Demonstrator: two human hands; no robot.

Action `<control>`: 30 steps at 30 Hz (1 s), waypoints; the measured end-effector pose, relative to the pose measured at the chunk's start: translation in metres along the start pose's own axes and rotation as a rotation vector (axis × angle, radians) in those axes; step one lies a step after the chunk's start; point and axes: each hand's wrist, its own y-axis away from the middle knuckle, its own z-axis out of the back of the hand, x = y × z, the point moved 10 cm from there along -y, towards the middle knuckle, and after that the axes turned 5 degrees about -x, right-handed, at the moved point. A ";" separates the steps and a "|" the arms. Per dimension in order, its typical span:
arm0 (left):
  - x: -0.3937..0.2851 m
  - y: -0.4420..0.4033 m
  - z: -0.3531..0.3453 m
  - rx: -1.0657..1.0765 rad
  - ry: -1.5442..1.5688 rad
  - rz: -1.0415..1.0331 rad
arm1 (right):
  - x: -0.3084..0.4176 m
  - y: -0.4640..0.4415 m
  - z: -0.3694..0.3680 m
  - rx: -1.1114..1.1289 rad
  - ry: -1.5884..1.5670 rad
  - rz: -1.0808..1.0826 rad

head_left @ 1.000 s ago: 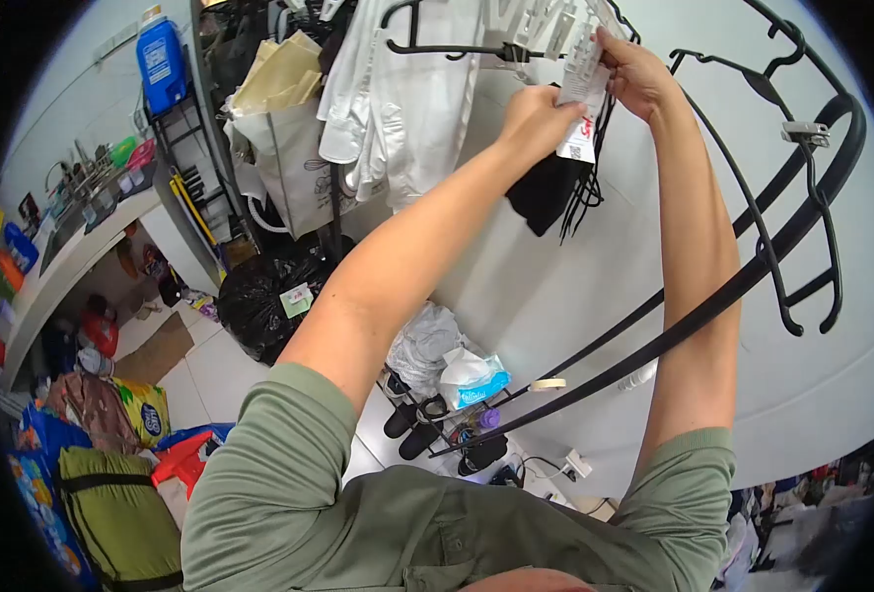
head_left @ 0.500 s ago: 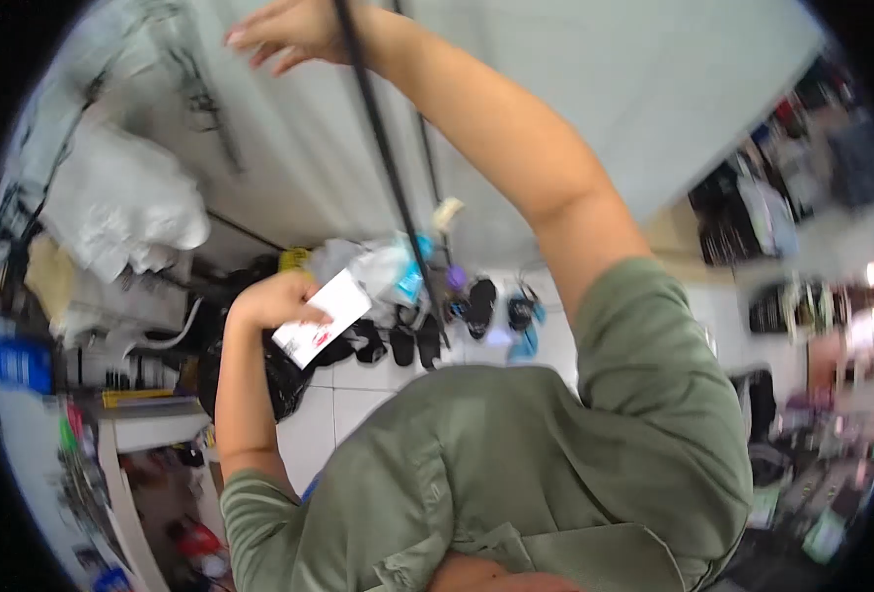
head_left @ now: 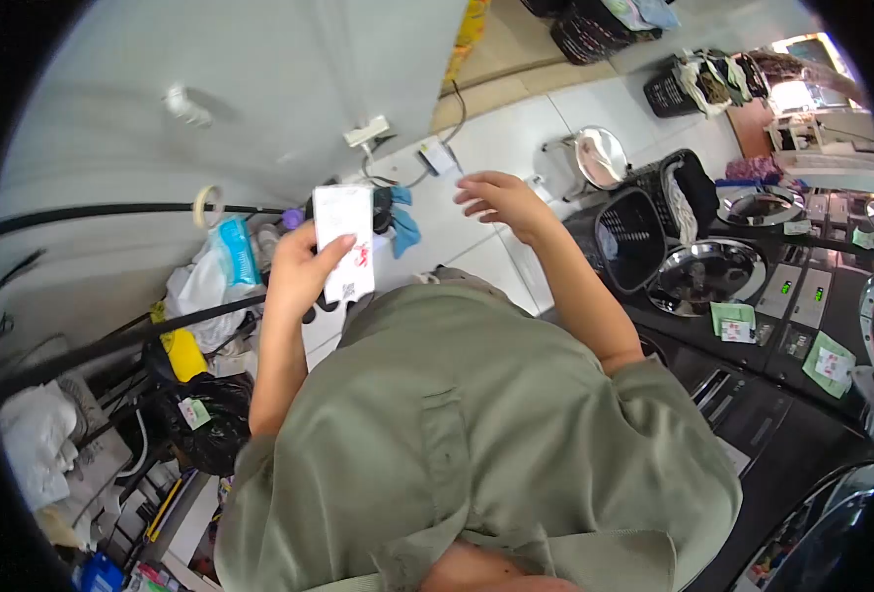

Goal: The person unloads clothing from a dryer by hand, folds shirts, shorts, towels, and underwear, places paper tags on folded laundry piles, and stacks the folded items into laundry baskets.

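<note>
My left hand pinches a white paper slip, its thumb lying across the front. The slip stands nearly upright and bears red marks and a small dark square code near its lower end. My right hand is raised over the tiled floor to the right of the slip. Its fingers are loosely stretched and slightly bent, with nothing in them. Just beyond that hand, a small white-and-blue box lies near a cable.
Black machines with round doors line my right side, with green packets on them. A dark laundry basket stands beside them. Left are a black rail, a black plastic bag and a roll of tape.
My right hand has come down from high beside the black bar to the front of my body. My left hand still holds the slip, now more upright. The view has turned right.
</note>
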 end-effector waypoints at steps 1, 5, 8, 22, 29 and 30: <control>-0.008 -0.017 -0.028 0.067 -0.040 -0.005 | -0.012 0.009 0.024 -0.012 -0.001 -0.027; -0.020 -0.082 -0.127 0.197 0.039 0.000 | -0.031 0.024 0.111 -0.174 -0.088 -0.045; -0.035 -0.112 -0.194 0.340 0.073 0.031 | -0.024 0.017 0.132 -0.143 -0.187 0.014; -0.075 -0.384 -0.423 0.755 -0.422 -0.136 | -0.056 -0.041 0.421 -0.944 -0.949 -0.048; -0.100 -0.530 -0.548 0.646 -1.062 -0.559 | -0.176 0.003 0.474 -1.282 -1.362 -0.231; -0.104 -0.548 -0.570 0.661 -1.070 -0.576 | -0.201 0.001 0.472 -1.327 -1.394 -0.317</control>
